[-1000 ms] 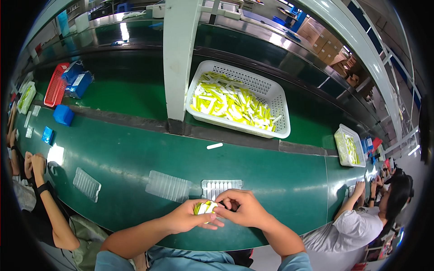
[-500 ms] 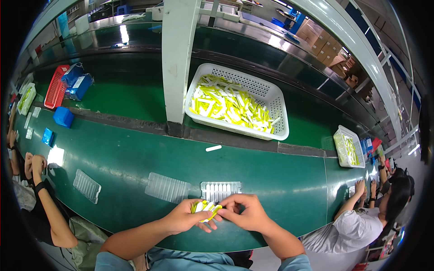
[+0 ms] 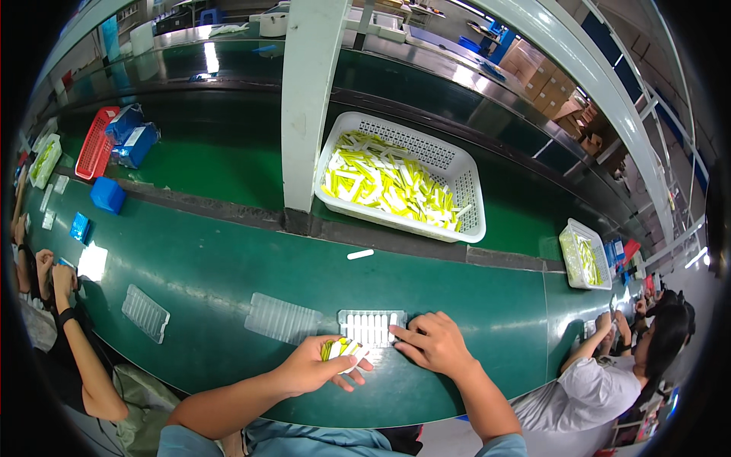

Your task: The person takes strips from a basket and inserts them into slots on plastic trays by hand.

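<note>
My left hand (image 3: 324,364) is closed around a bunch of small flat yellow-and-white sticks (image 3: 340,349), held just in front of a clear plastic tray (image 3: 342,318). White sticks (image 3: 371,330) lie side by side in the tray's slots. At the tray's right end, my right hand (image 3: 435,343) has its fingertips on a white stick (image 3: 394,321), with the fingers drawn together. Part of that stick is hidden by the fingers. To the left of this tray lies another clear slotted tray (image 3: 283,318), with no sticks visible in it.
A white perforated basket (image 3: 478,206) full of yellow-and-white sticks stands beyond the table edge, right of a pale post (image 3: 304,114). A single white stick (image 3: 360,254) lies on the green table (image 3: 472,293). Another clear tray (image 3: 145,314) is farther left. Co-workers sit on both sides.
My right hand has moved from the bunch in my left hand to the tray's right end, where a white stick now shows under its fingertips. My left hand stays nearly in place.
</note>
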{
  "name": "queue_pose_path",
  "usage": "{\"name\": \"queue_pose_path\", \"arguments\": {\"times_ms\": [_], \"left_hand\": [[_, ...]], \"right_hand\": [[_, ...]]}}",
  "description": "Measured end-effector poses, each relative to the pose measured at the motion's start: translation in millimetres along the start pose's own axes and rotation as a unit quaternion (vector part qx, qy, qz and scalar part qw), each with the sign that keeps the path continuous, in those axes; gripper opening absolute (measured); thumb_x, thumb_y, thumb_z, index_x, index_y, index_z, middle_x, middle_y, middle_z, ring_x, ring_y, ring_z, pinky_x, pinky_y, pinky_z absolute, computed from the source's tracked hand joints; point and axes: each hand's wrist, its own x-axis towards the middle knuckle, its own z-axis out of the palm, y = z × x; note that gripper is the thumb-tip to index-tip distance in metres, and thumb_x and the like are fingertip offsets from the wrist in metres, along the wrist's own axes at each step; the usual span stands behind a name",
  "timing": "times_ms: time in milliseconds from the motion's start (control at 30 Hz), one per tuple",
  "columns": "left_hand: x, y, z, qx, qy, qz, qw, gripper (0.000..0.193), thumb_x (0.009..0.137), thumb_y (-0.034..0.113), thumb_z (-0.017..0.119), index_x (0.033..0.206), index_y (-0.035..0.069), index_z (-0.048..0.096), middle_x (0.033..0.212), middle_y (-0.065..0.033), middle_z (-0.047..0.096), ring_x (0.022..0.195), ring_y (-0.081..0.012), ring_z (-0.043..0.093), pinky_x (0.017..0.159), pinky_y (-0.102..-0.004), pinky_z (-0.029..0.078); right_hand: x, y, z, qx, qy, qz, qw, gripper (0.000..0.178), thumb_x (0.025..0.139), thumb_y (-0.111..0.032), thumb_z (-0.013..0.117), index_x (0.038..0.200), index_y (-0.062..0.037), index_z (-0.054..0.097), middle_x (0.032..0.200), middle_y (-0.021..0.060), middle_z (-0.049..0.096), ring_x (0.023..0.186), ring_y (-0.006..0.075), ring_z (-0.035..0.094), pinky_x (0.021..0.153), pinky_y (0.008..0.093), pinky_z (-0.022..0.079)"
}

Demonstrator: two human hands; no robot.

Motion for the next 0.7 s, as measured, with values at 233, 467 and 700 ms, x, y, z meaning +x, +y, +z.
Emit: {"name": "queue_pose_path", "arguments": {"times_ms": [233,467,700], "left_hand": [[1,-4,-2,-0.008,0.0,-0.005,1.0,0.034,0.102,0.011,0.058,0.132,-0.004,0.054,0.117,-0.0185,0.07,0.093,-0.0232,0.072,0.074,-0.0342,0.062],[0,-7,6,0.044,-0.013,0.051,0.998,0.045,0.101,0.003,0.056,0.145,-0.001,0.045,0.119,-0.0178,0.068,0.1,-0.0238,0.071,0.079,-0.0358,0.063],[-2,-10,7,0.025,-0.036,0.052,0.998,0.051,0.102,0.004,0.054,0.15,-0.001,0.037,0.127,-0.0178,0.061,0.108,-0.0287,0.07,0.086,-0.0402,0.063]], "right_hand": [[2,-7,-11,0.069,-0.06,0.029,0.995,0.044,0.078,-0.031,0.081,0.121,-0.0192,0.074,0.086,0.0016,0.053,0.078,0.0216,0.056,0.072,0.0352,0.044],[10,-53,-1,0.332,0.033,0.209,0.919,0.033,0.082,-0.016,0.081,0.115,-0.0116,0.074,0.08,0.0034,0.058,0.065,0.0164,0.055,0.057,0.0304,0.044],[13,-58,18,0.424,-0.046,0.217,0.878,0.017,0.087,-0.007,0.075,0.104,-0.0092,0.075,0.077,0.0007,0.056,0.06,0.0102,0.049,0.053,0.0261,0.039]]}}
